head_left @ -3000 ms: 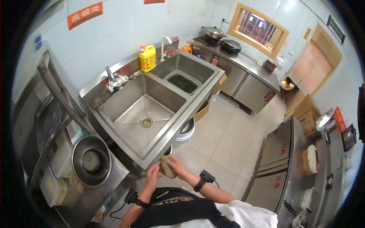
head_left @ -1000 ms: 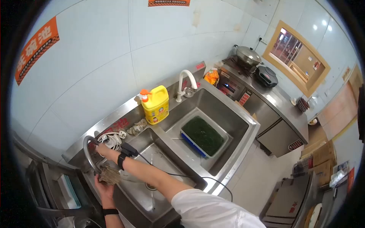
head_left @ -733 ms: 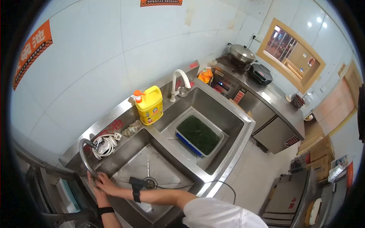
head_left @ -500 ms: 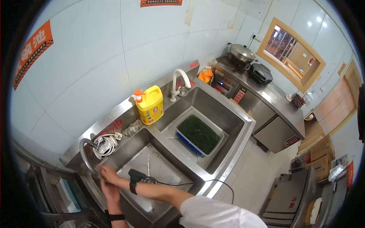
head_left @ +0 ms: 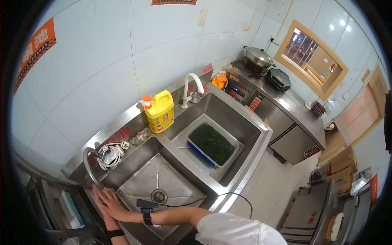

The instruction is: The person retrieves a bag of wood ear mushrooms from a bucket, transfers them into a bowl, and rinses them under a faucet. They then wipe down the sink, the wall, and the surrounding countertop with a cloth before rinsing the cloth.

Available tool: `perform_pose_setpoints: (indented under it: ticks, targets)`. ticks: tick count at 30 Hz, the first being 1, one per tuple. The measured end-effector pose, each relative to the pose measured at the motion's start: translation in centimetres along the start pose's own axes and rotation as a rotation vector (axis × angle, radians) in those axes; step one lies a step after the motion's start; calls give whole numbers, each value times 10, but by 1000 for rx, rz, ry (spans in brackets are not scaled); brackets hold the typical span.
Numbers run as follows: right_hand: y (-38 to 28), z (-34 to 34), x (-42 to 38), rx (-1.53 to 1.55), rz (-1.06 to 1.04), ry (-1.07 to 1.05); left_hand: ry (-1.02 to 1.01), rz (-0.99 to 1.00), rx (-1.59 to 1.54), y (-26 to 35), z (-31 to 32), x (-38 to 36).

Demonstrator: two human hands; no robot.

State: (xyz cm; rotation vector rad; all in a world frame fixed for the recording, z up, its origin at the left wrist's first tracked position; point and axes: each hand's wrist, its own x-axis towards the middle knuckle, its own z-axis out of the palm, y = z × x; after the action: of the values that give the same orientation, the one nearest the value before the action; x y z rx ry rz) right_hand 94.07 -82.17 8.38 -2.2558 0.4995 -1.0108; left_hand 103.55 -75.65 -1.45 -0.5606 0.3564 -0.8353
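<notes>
My right hand (head_left: 113,205) lies flat against my left hand (head_left: 100,205), fingers stretched out and nothing seen held. The left hand is partly hidden behind the right. Both are at the mouth of the curved metal faucet (head_left: 87,161), over the left edge of the near sink basin (head_left: 134,179). Whether water runs cannot be made out. On my right wrist is a black strap with a dark box-shaped device (head_left: 146,204) and a cable running right. A black band (head_left: 115,233) circles my left wrist.
A yellow jug with an orange pump (head_left: 160,112) stands behind the basins. In the far basin, a tub of dark green stuff (head_left: 212,143) sits below a white faucet (head_left: 192,83). A coiled white cord (head_left: 112,155) lies by the near faucet. A drain (head_left: 159,197) shows.
My hands have gone from overlapping with bent fingers to lying flat together, and have shifted slightly left and down. My right forearm has dropped, exposing the drain.
</notes>
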Motion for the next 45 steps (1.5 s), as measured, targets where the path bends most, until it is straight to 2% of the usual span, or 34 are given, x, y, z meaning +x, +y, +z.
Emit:
perform_pose_setpoints:
  ticks: [1, 3, 4, 5, 7, 8, 9, 11, 12, 13, 15, 16, 17, 18, 19, 21, 22, 24, 25, 27, 28, 29, 31, 32, 33, 35, 36, 37, 39, 40, 41, 42, 43, 45]
  targets:
    - [9, -2, 10, 2, 3, -4, 3, 5, 0, -21, 5, -7]
    - [37, -3, 38, 633, 429, -302, 253, 159, 1430, -112, 25, -25]
    - [47, -11, 49, 731, 602, -293, 265, 253, 1551, -134, 24, -27]
    - [57, -3, 47, 731, 600, -293, 264, 255, 1551, -144, 34, -28]
    - [73, 23, 36, 679, 452, -465, 341, 141, 1503, -159, 56, -30]
    - [53, 33, 12, 642, 421, -303, 370, 115, 1369, -117, 55, -19]
    - [30, 18, 9, 640, 423, -302, 372, 111, 1368, -87, 45, -14]
    - [-15, -34, 6, 312, -51, 116, 86, 91, 1362, -37, 20, -9]
    - [-4, -17, 8, 166, 148, -237, -54, 79, 1356, -42, 21, -10]
    - [18, -2, 16, 173, 155, -239, -46, 80, 1361, -48, 18, -17]
    - [54, -1, 60, 697, 629, -276, 192, 97, 1644, -150, 32, -30]
    - [67, 14, 59, 699, 627, -277, 262, 206, 1748, -186, 38, -33]
    - [78, 30, 54, 651, 540, -304, 257, 209, 1747, -166, 41, -29]
    - [84, 38, 47, 598, 454, -330, 238, 90, 1566, -130, 43, -19]
    - [67, 33, 29, 591, 457, -328, 224, -27, 1382, -107, 44, -12]
    - [13, 17, -4, 314, 206, -73, 260, 33, 1417, -107, 54, -9]
    - [14, 15, 1, 315, 206, -73, 215, 3, 1300, -104, 42, -7]
    - [19, 9, 17, 256, 310, -169, 139, -45, 1066, -107, 27, -15]
    - [28, 4, 29, 265, 320, -173, 152, -40, 1073, -114, 23, -25]
    - [64, -2, 55, 768, 773, -111, 299, 165, 1595, -156, 21, -35]
    - [66, -3, 53, 614, 710, -180, 186, 95, 1564, -154, 26, -33]
    - [56, -1, 37, 608, 707, -179, 182, 94, 1560, -141, 30, -27]
    - [24, 10, -5, 482, 195, -106, 332, 216, 1259, -90, 43, -17]
    - [26, 11, -3, 482, 194, -106, -57, 213, 1545, -50, 22, -22]
    - [29, 16, -2, 456, 221, -128, -56, 215, 1546, -68, 21, -18]
    - [31, 24, -6, 414, 286, -179, 128, 152, 1015, -104, 12, -22]
    - [41, 7, 16, 910, 551, -187, 302, 56, 1412, -103, 10, -41]
    - [56, 4, 29, 915, 550, -193, 304, 64, 1414, -125, 14, -45]
    - [80, 0, 40, 625, 648, -307, 325, 164, 1606, -172, 25, -42]
    - [70, -1, 32, 626, 642, -310, 332, 58, 1540, -152, 30, -38]
    - [44, -12, 18, 641, 488, -296, 331, 61, 1538, -118, 31, -30]
    - [27, -18, 5, 655, 339, -280, 246, 70, 1408, -79, 29, -22]
    - [23, -12, -7, 655, 344, -284, 165, 80, 1276, -60, 25, -19]
    - [12, 7, -19, 262, 132, -112, 227, 117, 1337, -98, 21, -27]
